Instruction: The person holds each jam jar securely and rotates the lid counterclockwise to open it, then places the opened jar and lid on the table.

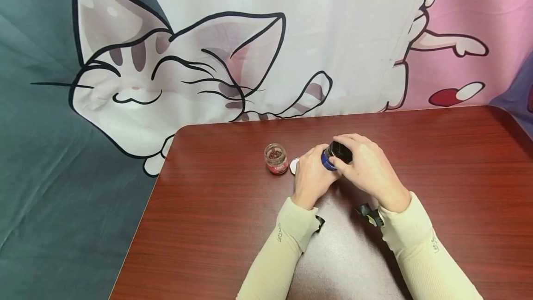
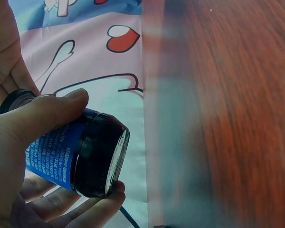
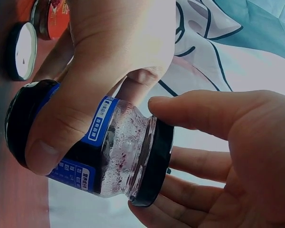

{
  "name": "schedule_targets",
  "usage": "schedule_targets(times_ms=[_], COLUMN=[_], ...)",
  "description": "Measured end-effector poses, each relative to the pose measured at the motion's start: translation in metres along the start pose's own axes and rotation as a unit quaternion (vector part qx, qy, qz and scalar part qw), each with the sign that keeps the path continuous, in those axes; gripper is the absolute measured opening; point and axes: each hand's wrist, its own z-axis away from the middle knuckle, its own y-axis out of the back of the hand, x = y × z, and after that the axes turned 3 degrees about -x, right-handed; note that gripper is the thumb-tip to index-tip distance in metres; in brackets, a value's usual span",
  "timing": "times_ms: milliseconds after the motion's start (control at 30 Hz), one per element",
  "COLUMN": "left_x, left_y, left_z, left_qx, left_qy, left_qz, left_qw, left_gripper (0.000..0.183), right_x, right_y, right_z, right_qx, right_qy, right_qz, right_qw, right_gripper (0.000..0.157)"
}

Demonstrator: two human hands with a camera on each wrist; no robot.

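A glass jar (image 3: 118, 152) with a blue label and dark contents is held tilted above the table. My left hand (image 1: 314, 177) grips its body, the thumb (image 2: 66, 107) lying across the label in the left wrist view. Around the black lid (image 3: 154, 164) at the jar's mouth curl the thumb and fingers of my right hand (image 1: 370, 170). Whether the lid is tight or loose, I cannot tell. Left of my hands stands a second glass jar (image 1: 276, 159), uncovered, with a red label and reddish-brown contents. Beside it lies a lid (image 3: 24, 52), its white inner side showing.
The reddish-brown wooden table (image 1: 208, 226) spreads under both arms, its left edge slanting down the head view. A cartoon cat curtain (image 1: 354, 45) hangs behind the back edge. A dark device (image 1: 370, 215) is strapped at the right wrist.
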Motion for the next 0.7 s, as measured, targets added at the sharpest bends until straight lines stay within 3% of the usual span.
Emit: schedule_targets(times_ms=[700], left_x=[-0.0004], left_y=[0.0004], left_z=[0.0003], left_qx=[0.001], left_qy=[-0.001], left_qz=[-0.005], left_qw=[1.0000], left_gripper=[0.054], right_x=[0.0011], right_y=[-0.0013], right_z=[0.0006], right_qx=[0.009], right_qy=[0.018], right_qz=[-0.004], right_qw=[1.000], right_gripper=[0.043])
